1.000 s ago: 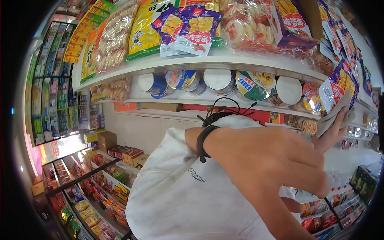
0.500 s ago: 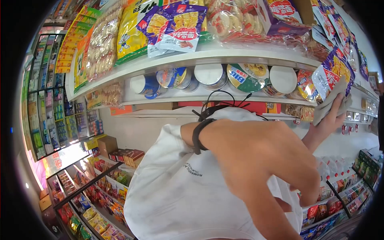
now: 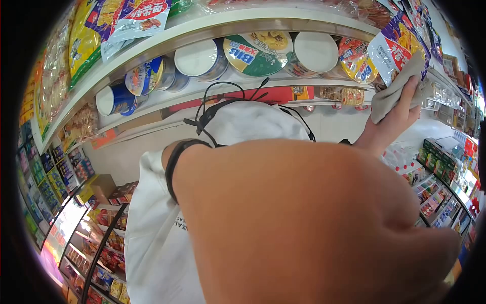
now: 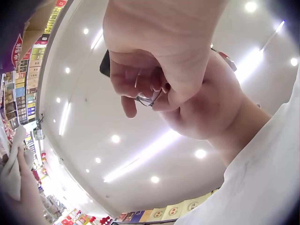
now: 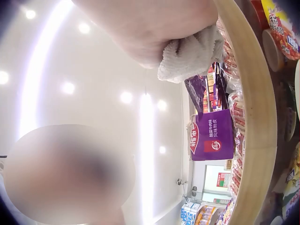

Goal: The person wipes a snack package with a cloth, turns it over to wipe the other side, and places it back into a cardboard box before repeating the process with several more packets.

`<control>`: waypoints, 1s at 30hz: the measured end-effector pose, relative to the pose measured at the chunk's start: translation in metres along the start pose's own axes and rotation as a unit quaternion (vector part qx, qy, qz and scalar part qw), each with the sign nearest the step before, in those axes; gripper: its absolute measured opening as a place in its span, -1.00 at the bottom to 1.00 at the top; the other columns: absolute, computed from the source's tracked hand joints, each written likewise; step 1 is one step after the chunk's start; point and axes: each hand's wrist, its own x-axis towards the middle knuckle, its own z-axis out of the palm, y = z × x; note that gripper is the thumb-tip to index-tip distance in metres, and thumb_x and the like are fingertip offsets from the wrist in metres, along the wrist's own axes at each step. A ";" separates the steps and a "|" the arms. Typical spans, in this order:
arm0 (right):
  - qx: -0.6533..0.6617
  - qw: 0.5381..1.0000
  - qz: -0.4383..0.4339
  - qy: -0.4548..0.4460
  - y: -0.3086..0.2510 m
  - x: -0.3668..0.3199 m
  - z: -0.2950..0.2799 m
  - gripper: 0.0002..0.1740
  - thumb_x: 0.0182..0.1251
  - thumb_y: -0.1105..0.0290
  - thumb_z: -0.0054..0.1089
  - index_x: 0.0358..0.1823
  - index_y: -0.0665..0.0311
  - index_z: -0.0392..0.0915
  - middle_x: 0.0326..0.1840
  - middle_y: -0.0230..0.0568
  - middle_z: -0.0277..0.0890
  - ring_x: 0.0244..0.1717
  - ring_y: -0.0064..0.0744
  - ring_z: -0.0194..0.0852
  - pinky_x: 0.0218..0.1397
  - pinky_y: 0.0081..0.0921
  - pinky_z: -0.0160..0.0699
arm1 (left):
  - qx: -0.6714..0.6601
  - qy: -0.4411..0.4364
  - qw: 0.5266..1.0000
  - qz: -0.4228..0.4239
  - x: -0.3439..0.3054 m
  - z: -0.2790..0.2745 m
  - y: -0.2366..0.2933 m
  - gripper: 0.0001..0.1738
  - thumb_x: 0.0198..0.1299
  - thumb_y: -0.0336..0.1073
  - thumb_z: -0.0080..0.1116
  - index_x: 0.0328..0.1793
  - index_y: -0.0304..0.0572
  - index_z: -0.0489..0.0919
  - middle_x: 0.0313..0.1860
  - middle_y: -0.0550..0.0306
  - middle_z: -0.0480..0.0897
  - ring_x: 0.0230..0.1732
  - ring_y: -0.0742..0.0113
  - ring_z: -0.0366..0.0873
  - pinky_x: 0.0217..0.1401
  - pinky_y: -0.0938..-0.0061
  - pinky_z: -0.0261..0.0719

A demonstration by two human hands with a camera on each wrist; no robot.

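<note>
My right hand (image 3: 387, 126) grips a grey cloth (image 3: 390, 93) beside a purple-and-white snack packet (image 3: 380, 55) at the shelf's right end. In the right wrist view the cloth (image 5: 190, 58) bunches under the hand (image 5: 154, 23), whose fingers are mostly hidden. Large and close in the head view is my left hand (image 3: 314, 218), with its fingers out of sight. The left wrist view shows the left hand (image 4: 154, 56) raised at the face with fingers curled, beside glasses (image 4: 149, 99); whether they touch is unclear.
A white shelf edge (image 3: 202, 23) curves above cup noodle tubs (image 3: 258, 53). A purple box (image 5: 213, 136) stands along the upper shelf in the right wrist view. Racks of packaged goods (image 3: 109, 248) stand low at the left, others at the right.
The head view has turned, shifting the shelves left. My left hand has come closer to the head camera and fills more of the view. The right hand still grips the cloth near the packet.
</note>
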 end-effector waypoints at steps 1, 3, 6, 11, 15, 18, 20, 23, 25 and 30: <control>-0.003 1.000 0.002 -0.006 0.002 0.001 0.000 -0.61 0.48 0.34 0.19 0.19 0.44 0.44 0.00 -0.08 0.58 -0.08 -0.36 0.64 -0.22 -0.38 0.71 | 0.006 -0.001 1.000 -0.005 0.000 0.000 -0.001 -0.67 0.04 -0.46 0.34 -0.01 -0.14 0.66 -0.22 0.12 0.64 -0.30 0.33 0.63 -0.40 0.51 0.55; -0.009 1.000 0.005 -0.014 -0.001 0.002 -0.001 -0.61 0.48 0.34 0.18 0.20 0.43 0.43 0.00 -0.09 0.58 -0.09 -0.38 0.64 -0.24 -0.41 0.70 | 0.017 -0.003 1.000 -0.012 0.001 0.001 -0.003 -0.65 0.03 -0.47 0.35 0.01 -0.17 0.65 -0.21 0.11 0.65 -0.29 0.34 0.63 -0.39 0.52 0.55; -0.002 1.000 0.000 0.031 -0.007 -0.002 0.006 -0.69 0.48 0.33 0.20 0.08 0.40 0.49 -0.11 -0.21 0.60 -0.20 -0.53 0.61 -0.23 -0.57 0.58 | 0.048 -0.016 0.998 -0.033 0.008 0.002 -0.003 -0.62 0.02 -0.49 0.35 0.03 -0.22 0.64 -0.19 0.09 0.65 -0.28 0.35 0.62 -0.36 0.54 0.54; -0.009 0.999 -0.017 0.040 -0.024 -0.009 0.007 -0.75 0.47 0.39 0.20 0.04 0.37 0.48 -0.11 -0.27 0.57 -0.20 -0.59 0.57 -0.20 -0.57 0.58 | 0.146 -0.009 0.982 -0.118 0.028 0.001 -0.021 -0.58 0.00 -0.53 0.35 0.07 -0.30 0.62 -0.16 0.07 0.67 -0.25 0.37 0.62 -0.32 0.57 0.53; 0.024 0.999 -0.020 0.044 -0.031 -0.011 0.006 -0.78 0.46 0.40 0.23 0.01 0.33 0.48 -0.11 -0.35 0.55 -0.16 -0.66 0.50 -0.13 -0.61 0.52 | 0.164 0.036 0.960 -0.222 0.034 -0.003 -0.064 -0.35 0.21 -0.45 0.32 0.43 -0.27 0.37 -0.09 0.06 0.66 -0.17 0.37 0.63 -0.24 0.53 0.58; 0.024 0.998 -0.014 0.059 -0.030 -0.009 0.005 -0.81 0.45 0.40 0.24 -0.03 0.31 0.50 -0.14 -0.41 0.53 -0.16 -0.71 0.44 -0.11 -0.65 0.46 | 0.041 0.050 0.958 -0.279 0.031 0.000 -0.092 -0.31 0.25 -0.46 0.29 0.50 -0.24 0.31 -0.04 0.11 0.64 -0.11 0.42 0.62 -0.17 0.55 0.59; 0.013 0.999 -0.025 0.040 -0.024 -0.007 -0.001 -0.83 0.44 0.40 0.25 -0.06 0.30 0.51 -0.16 -0.45 0.52 -0.15 -0.74 0.41 -0.10 -0.67 0.43 | 0.016 0.054 0.953 -0.297 0.030 0.004 -0.108 -0.28 0.27 -0.48 0.27 0.53 -0.23 0.26 0.03 0.12 0.60 -0.07 0.44 0.62 -0.12 0.57 0.59; 0.021 0.998 -0.038 0.035 -0.026 -0.009 -0.006 -0.85 0.42 0.43 0.27 -0.09 0.29 0.52 -0.19 -0.50 0.50 -0.17 -0.75 0.40 -0.11 -0.70 0.41 | 0.054 0.063 0.950 -0.300 0.030 0.013 -0.117 -0.24 0.27 -0.52 0.25 0.57 -0.22 0.20 0.16 0.10 0.53 -0.01 0.45 0.61 -0.06 0.59 0.58; 0.037 0.998 -0.043 0.028 -0.024 -0.008 -0.012 -0.85 0.40 0.45 0.27 -0.09 0.29 0.52 -0.19 -0.50 0.51 -0.18 -0.75 0.41 -0.12 -0.70 0.42 | 0.032 0.070 0.952 -0.297 0.030 0.018 -0.116 -0.21 0.27 -0.55 0.23 0.60 -0.21 0.16 0.23 0.09 0.47 0.02 0.47 0.59 -0.05 0.61 0.59; 0.015 0.996 -0.038 -0.077 -0.041 -0.010 -0.015 -0.78 0.37 0.49 0.28 -0.01 0.33 0.50 -0.17 -0.44 0.54 -0.16 -0.71 0.46 -0.08 -0.66 0.47 | 0.145 0.007 0.975 -0.170 0.038 0.023 -0.112 -0.34 0.24 -0.61 0.21 0.50 -0.29 0.38 0.13 0.13 0.48 0.11 0.46 0.42 0.11 0.62 0.37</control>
